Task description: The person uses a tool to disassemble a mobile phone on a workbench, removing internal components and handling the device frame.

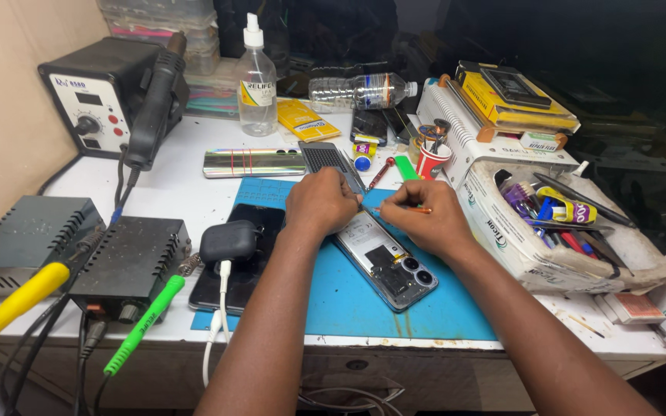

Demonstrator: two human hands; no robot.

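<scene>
An opened smartphone lies diagonally on a blue work mat, its two camera lenses toward me. My left hand presses down on the phone's far end, fingers curled. My right hand is right beside it, pinching a thin orange-handled tool whose tip points at the phone's upper edge. The spot where the tool meets the phone is hidden by my fingers.
A dark phone with a black earbud case and white cable lies left of the mat. Hot-air station, two black power units, clear bottles, a shiny phone back, a red cup and a box of tools crowd the bench.
</scene>
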